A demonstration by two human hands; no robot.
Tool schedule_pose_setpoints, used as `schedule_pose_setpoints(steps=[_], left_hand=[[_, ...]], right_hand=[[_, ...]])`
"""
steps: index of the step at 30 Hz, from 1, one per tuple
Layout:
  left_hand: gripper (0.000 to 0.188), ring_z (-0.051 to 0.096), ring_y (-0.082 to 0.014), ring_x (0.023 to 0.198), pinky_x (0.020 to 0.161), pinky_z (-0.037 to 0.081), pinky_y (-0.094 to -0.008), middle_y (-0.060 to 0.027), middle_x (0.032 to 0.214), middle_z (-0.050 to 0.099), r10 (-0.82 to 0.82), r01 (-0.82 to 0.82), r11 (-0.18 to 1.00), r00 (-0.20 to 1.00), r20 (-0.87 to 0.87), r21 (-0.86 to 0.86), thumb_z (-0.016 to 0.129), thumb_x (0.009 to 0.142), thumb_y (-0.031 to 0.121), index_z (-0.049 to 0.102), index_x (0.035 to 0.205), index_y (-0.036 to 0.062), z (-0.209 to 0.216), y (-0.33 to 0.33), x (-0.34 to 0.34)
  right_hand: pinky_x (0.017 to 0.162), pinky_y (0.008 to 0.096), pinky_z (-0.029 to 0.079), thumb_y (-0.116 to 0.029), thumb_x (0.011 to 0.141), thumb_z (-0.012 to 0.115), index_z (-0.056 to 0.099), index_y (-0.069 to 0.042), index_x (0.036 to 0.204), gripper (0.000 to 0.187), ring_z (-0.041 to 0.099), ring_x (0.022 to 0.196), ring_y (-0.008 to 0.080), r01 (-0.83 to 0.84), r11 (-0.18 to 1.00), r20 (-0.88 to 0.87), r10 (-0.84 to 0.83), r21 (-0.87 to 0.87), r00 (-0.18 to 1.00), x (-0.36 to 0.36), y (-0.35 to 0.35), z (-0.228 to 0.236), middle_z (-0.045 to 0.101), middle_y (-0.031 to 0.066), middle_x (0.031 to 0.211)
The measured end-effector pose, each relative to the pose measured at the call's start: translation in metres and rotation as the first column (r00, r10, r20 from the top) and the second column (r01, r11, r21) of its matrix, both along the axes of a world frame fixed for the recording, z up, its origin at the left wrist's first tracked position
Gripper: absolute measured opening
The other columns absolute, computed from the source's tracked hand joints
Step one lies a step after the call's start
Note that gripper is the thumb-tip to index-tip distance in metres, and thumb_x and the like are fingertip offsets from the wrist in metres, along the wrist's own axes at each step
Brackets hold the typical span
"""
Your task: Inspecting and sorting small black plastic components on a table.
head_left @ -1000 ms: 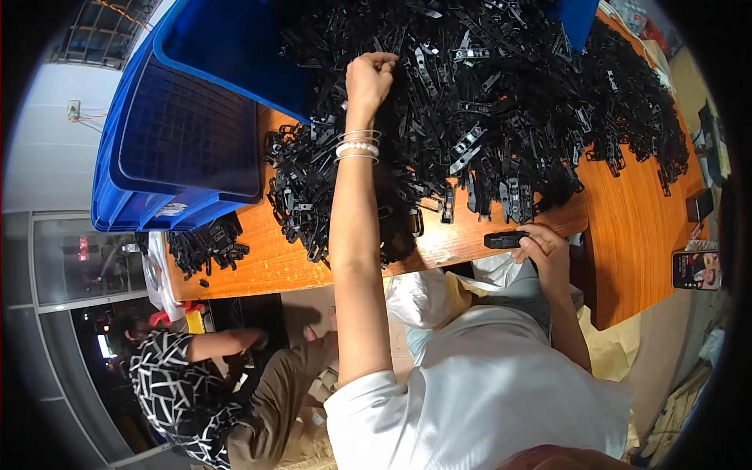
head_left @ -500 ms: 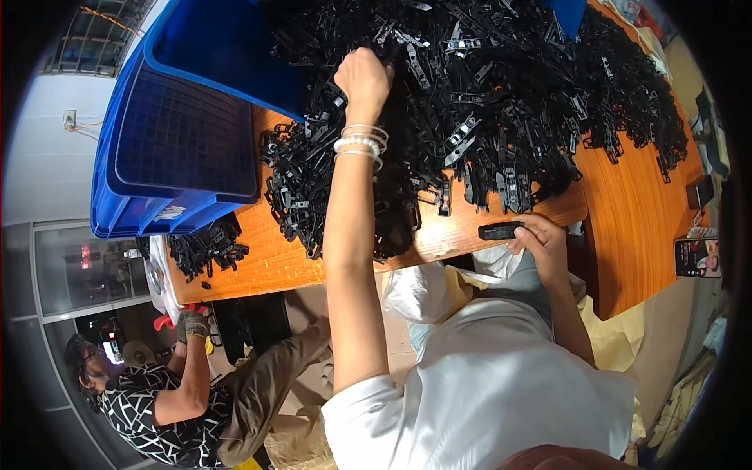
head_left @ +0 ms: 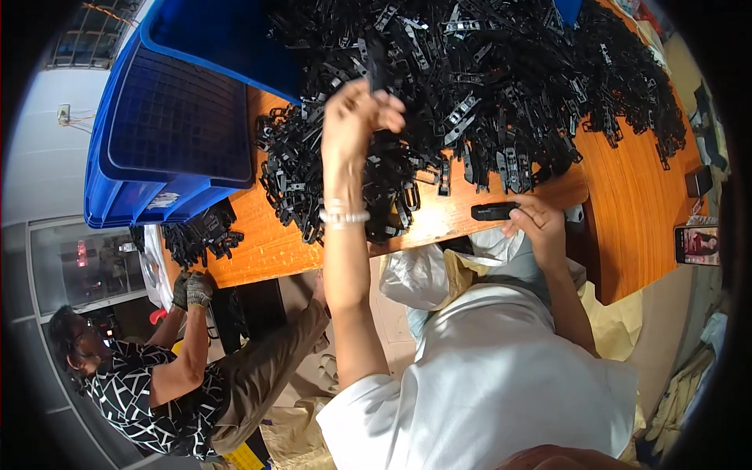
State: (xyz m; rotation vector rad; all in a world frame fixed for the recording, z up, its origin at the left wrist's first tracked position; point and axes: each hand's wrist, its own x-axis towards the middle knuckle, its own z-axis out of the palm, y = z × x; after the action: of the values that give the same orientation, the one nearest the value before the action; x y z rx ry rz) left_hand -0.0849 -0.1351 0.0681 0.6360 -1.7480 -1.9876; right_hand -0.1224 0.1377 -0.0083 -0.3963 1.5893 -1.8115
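My left hand is over the near part of a heap of black plastic parts, many of them with silvery metal pieces. Motion smears its fingers, and a blurred dark elongated part appears just beyond the fingertips; whether the hand holds it I cannot tell. Pale bracelets circle that wrist. My right hand is closed, pinching one end of a slim black bar-shaped plastic part between thumb and fingers, level above the table's near edge.
Blue plastic crates stand at the left of the orange wooden table. A smaller pile of black parts lies beside them. On the far left sits a co-worker with gloved hands at the table edge. A white sack hangs below; a phone is at right.
My left hand has drawn back toward me from the heap, its fist loosening into blurred fingers. My right hand keeps the bar-shaped part. The co-worker's gloved hands have moved up to the table edge.
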Motion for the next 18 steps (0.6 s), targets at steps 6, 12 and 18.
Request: schedule_pose_setpoints(steps=[6,12,18], left_hand=[[0.038,0.059,-0.0147,0.056,0.046,0.045,-0.0205,-0.013,0.073,0.06,-0.396,0.406,0.914,0.897,0.197,-0.009,0.038,0.074,-0.009,0.046,0.112,-0.0065,-0.021,0.076,0.056],[0.044,0.06,-0.01,0.062,0.048,0.042,-0.0194,-0.0103,0.072,0.06,-0.481,0.514,0.848,0.849,0.221,-0.132,0.042,0.069,-0.007,0.047,0.113,-0.0038,-0.014,0.091,0.074],[0.035,0.056,-0.0176,0.055,0.051,0.043,-0.0256,-0.0156,0.078,0.06,-0.217,0.299,0.842,0.95,0.225,-0.449,0.06,0.072,0.008,0.051,0.104,-0.0048,-0.03,0.114,0.082]], right_hand=[[0.06,0.0224,0.047,0.009,0.073,0.05,0.053,0.006,0.096,0.023,0.057,0.062,0.0122,-0.08,0.979,-0.137,0.055,-0.186,0.989,-0.007,-0.019,0.029,0.054,0.0071,0.071],[0.059,0.0195,0.048,0.009,0.073,0.052,0.054,0.007,0.094,0.022,0.056,0.064,0.01,-0.186,0.981,-0.396,0.152,-0.05,0.906,-0.006,-0.018,0.031,0.051,0.0072,0.082],[0.063,0.0182,0.046,0.008,0.07,0.054,0.054,0.003,0.1,0.03,0.054,0.073,0.0088,-0.179,0.98,-0.553,0.198,0.088,0.809,-0.002,-0.018,0.034,0.052,0.0062,0.086]])
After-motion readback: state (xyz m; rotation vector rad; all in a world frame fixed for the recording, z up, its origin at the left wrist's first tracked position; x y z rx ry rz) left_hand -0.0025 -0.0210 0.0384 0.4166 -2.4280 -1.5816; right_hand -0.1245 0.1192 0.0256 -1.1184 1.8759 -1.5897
